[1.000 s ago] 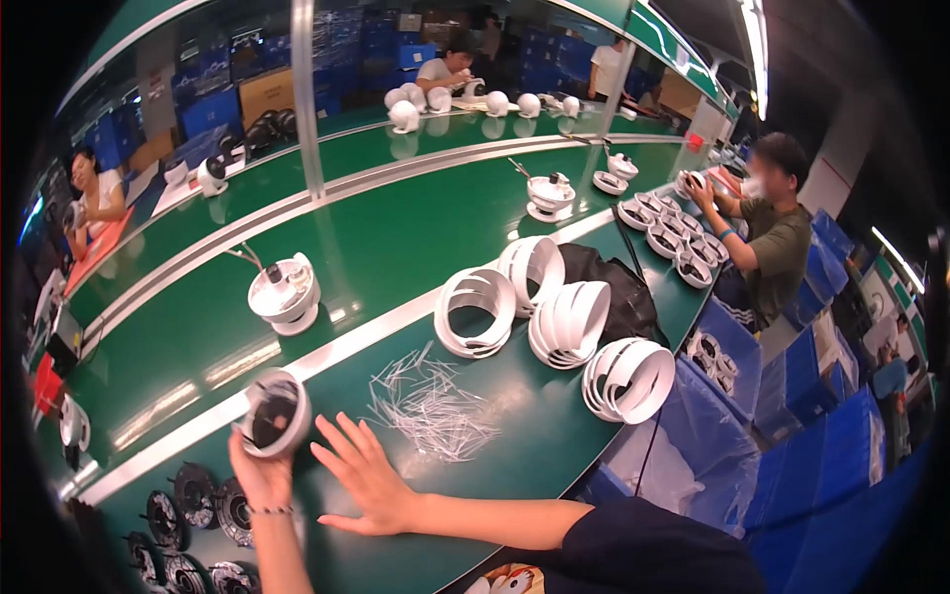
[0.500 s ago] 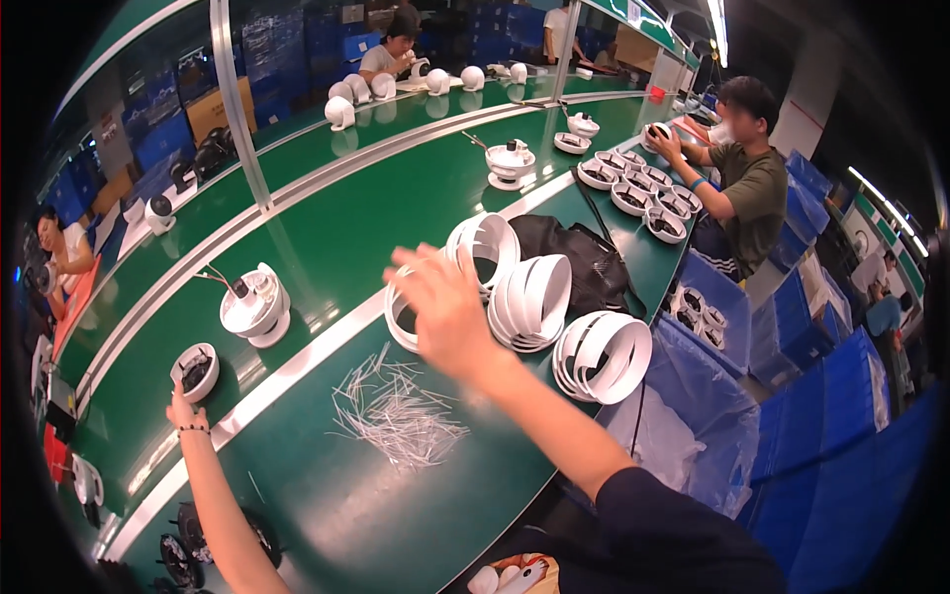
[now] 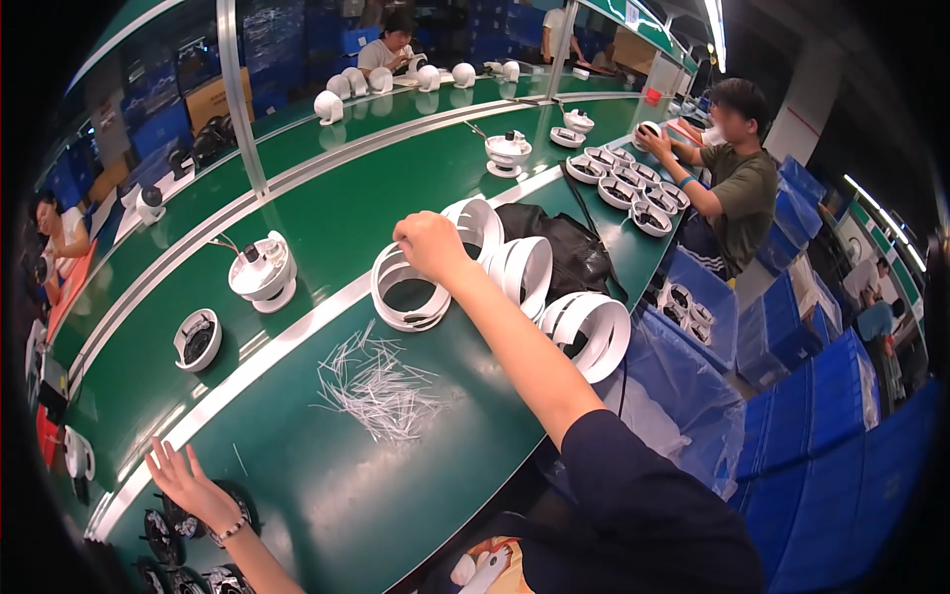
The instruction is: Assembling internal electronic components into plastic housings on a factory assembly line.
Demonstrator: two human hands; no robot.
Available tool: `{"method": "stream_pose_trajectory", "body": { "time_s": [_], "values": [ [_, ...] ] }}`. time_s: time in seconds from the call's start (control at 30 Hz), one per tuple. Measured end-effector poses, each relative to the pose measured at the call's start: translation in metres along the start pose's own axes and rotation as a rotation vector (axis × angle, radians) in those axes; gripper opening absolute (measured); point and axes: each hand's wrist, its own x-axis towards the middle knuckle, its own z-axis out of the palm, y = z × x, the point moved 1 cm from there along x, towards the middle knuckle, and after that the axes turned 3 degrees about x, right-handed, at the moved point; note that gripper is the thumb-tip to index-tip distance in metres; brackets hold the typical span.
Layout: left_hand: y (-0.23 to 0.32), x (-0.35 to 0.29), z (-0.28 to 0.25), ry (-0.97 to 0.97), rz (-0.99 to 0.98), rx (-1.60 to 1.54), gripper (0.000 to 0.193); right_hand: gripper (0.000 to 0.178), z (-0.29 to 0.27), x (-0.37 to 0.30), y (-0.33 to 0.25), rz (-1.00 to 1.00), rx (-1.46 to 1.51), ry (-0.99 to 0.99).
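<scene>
My right hand (image 3: 431,244) is closed at the top edge of a stack of white plastic rings (image 3: 420,320), its fingertips curled over the rim of a ring. More stacked white rings (image 3: 534,269) stand just right of it. My left hand (image 3: 190,487) is open and holds nothing, fingers spread above several black round parts (image 3: 161,536) at the lower left. Beyond that hand, a white bowl-shaped cover with a black inside (image 3: 198,340) sits on the green conveyor. A white dome housing with wires (image 3: 262,272) stands to its right.
Thin white strips (image 3: 381,388) lie heaped on the green bench (image 3: 327,475). A black bag (image 3: 559,247) rests behind the rings. At right, a co-worker (image 3: 737,178) handles a white part beside several white covers (image 3: 623,185). Plastic-lined blue bins (image 3: 683,396) stand beside the bench.
My left hand has left the bowl-shaped cover and moved back toward the black parts. My right hand, spread before, has closed on a ring's rim.
</scene>
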Motion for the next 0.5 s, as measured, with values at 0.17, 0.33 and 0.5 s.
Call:
{"method": "stream_pose_trajectory", "body": {
  "time_s": [0.17, 0.33, 0.5],
  "values": [
    [-0.001, 0.003, -0.026, 0.047, 0.077, 0.046, 0.046, 0.005, -0.014, 0.018, -0.001, -0.047, -0.062, -0.018],
    [-0.025, 0.026, -0.058, -0.021, 0.441, 0.465, 0.042, 0.009, -0.071, 0.035, -0.055, -0.240, 0.046, 0.094],
    [-0.012, 0.031, -0.062, -0.047, 0.495, 0.979, 0.031, 0.005, -0.074, -0.019, -0.159, -0.229, 0.386, -0.376]
  ]
}}
